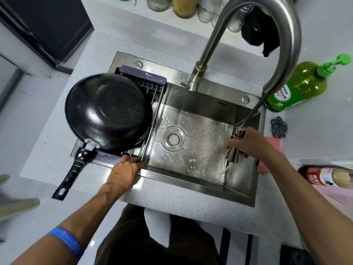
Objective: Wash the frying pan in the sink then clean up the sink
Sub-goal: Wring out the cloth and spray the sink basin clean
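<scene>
A black frying pan (107, 111) lies upside down, wet with droplets, on a purple-ended drying rack (145, 81) across the left side of the steel sink (206, 115). Its handle (72, 171) sticks out toward me over the counter. My left hand (126, 169) rests on the sink's front rim, fingers curled around the rack's near rods. My right hand (250, 144) grips the pull-out spray head (234, 153), which hangs on its hose from the tall curved faucet (282, 35). Water runs from it into the basin's front right corner. The drain (174, 137) sits in the basin's middle.
A green dish soap bottle (298, 88) lies on the right counter. A steel scrubber (278, 127) and pink cloth (275, 146) sit beside the sink's right rim. Glass jars (183, 6) and a black cloth (257, 29) line the back. A red-labelled bottle (324, 176) lies front right.
</scene>
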Demonstrator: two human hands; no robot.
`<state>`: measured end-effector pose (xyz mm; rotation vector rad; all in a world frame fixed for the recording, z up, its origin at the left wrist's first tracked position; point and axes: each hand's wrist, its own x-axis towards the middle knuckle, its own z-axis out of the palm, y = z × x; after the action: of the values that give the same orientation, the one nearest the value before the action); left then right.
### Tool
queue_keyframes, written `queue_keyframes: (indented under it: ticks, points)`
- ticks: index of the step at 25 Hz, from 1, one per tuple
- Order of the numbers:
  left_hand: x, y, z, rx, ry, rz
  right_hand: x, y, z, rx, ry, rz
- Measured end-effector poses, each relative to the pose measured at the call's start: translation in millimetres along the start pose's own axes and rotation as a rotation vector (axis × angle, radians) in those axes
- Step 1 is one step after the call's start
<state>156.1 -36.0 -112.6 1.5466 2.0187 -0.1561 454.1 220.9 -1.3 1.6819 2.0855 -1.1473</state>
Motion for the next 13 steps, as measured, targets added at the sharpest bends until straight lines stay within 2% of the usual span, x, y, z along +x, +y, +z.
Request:
queue_keyframes:
  ticks: [13]
  points:
    - [-2,2,0,-0.008,-0.006,-0.025,9,-54,70,0.376,0.015,-0.166]
